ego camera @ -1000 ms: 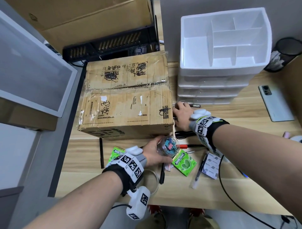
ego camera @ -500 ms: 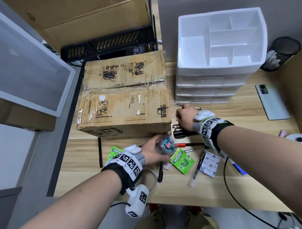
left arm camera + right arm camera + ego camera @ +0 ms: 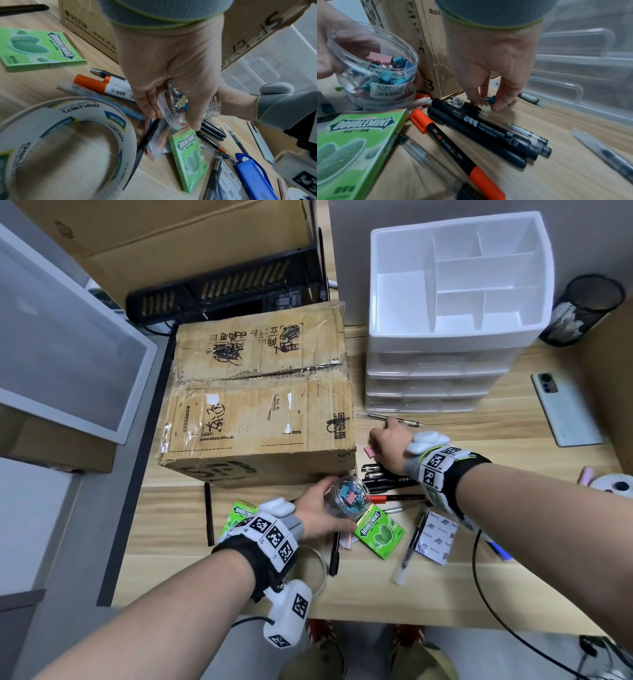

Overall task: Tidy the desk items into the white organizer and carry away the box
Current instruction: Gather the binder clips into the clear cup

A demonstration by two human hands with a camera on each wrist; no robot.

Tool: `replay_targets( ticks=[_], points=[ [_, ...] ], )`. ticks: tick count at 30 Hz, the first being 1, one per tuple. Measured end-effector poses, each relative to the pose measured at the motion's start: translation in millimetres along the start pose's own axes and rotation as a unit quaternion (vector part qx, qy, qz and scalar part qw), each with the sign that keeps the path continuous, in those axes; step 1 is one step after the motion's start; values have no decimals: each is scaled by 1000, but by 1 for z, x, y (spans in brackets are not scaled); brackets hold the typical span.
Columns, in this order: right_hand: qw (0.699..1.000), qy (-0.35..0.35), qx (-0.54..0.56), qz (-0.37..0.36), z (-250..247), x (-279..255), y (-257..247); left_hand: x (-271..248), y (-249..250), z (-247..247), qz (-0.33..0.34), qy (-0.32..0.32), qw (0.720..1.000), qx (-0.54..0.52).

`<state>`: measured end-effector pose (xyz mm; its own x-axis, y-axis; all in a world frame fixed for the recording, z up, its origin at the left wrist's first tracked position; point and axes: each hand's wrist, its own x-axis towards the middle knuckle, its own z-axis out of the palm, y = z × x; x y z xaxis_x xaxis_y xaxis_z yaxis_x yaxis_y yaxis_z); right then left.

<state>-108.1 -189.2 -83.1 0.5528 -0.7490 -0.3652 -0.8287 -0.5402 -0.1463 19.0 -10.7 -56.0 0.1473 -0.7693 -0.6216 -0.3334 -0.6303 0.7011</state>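
Note:
The taped cardboard box (image 3: 260,405) lies on the desk left of the white organizer (image 3: 459,285), whose top compartments hold nothing. My left hand (image 3: 329,505) grips an open clear jar (image 3: 347,498) of pink and teal binder clips just in front of the box's near right corner. In the left wrist view the jar (image 3: 173,108) hangs tilted above the pens. My right hand (image 3: 485,104) is down on the desk between box and organizer drawers. It pinches a teal binder clip (image 3: 492,100) with other clips under the fingers.
Black markers (image 3: 488,129), an orange-capped marker (image 3: 453,146), several pens, two green gum packs (image 3: 378,530), a tape roll (image 3: 65,142), sticky notes (image 3: 436,537) and a blue card holder (image 3: 254,175) litter the desk front. A phone (image 3: 565,409) and mesh cup (image 3: 582,309) sit right.
Both hands stay almost in place: the left keeps holding the jar by the box corner, and the right has shifted slightly over the clips on the desk.

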Motion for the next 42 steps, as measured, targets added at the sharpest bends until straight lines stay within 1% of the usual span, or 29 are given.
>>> replay_targets(
  ticks=[5, 10, 14, 20, 24, 25, 28, 31, 35, 38, 42],
  points=[
    [1000, 7, 23, 8, -1, -6, 0, 3, -4, 0, 6, -4, 1000, -2],
    [998, 4, 24, 61, 0, -5, -8, 5, -5, 0, 11, -3, 1000, 0],
    [997, -1, 30, 70, 4, 0, -5, 6, -7, 0, 15, -4, 1000, -1],
    [999, -18, -23, 40, 3, 0, -4, 8, -9, 2, 19, 1, 1000, -1],
    [999, -50, 11, 0, -5, 0, 2, 7, -8, 1, 20, 1, 1000, -4],
    [999, -53, 9, -1, -5, -1, 1, 8, -8, 1, 21, 1, 1000, -6],
    [996, -74, -28, 39, -11, -1, -9, 7, -9, 1, 17, 0, 1000, -5],
    [996, -69, -48, 30, -14, -1, -11, 7, -8, 1, 12, 0, 1000, -7],
    [994, -70, -75, 38, -12, -3, -7, 4, -6, 1, 15, 7, 1000, 3],
    [995, -76, -67, 15, -17, -7, -4, 2, -5, 0, 14, 9, 1000, 2],
    [995, -85, -54, 18, -23, -10, 3, 1, -3, 0, 11, 8, 1000, -1]
  ],
)
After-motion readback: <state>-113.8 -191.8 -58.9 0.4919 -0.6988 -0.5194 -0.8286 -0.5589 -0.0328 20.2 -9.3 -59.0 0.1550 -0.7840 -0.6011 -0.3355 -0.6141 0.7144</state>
